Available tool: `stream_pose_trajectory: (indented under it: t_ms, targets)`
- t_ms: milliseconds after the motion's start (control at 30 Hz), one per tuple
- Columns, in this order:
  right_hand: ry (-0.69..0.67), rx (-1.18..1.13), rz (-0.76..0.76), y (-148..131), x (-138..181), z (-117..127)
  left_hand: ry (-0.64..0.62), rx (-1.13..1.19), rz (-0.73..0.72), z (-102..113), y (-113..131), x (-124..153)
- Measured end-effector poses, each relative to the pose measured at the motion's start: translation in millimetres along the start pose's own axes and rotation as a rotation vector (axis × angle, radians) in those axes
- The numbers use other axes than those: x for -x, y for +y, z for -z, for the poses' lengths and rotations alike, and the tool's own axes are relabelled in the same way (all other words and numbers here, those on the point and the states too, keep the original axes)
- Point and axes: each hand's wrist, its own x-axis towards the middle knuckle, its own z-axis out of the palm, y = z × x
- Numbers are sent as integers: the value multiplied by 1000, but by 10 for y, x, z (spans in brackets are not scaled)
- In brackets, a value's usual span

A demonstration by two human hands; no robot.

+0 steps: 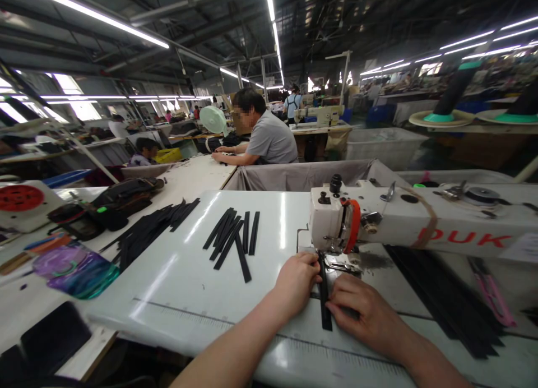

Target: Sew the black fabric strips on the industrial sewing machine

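Note:
A narrow black strap strip (325, 298) lies on the white sewing table (176, 287) and runs under the presser foot of the white sewing machine (420, 220). My left hand (296, 281) pinches the strip on its left side, close to the needle. My right hand (361, 312) presses on the strip from the right, fingers together on it. A loose fan of several black strips (233, 242) lies to the left of my hands. A larger heap of black strips (145, 234) sits farther left.
More black strips (445, 298) lie right of the machine, with a pink tool (494, 295) beside them. Black bags (113, 200), a purple-teal plastic sleeve (78, 270) and a dark phone (50, 337) sit at left. A person in a grey shirt (269, 138) works ahead.

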Motion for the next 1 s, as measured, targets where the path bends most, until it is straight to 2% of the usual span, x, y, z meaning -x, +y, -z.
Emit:
stream_pose_trajectory:
  t_ms: [367,733,1000]
  targets:
    - [71,30,-3,122,-28,-52,46,-122,10,-95,-74,-132]
    - [168,132,19,227,23,-99,79,-120,-43,-50,-62,-123]
    - [145,264,-42,277,-22,-149,88,-134,-67,-43,-47,-109]
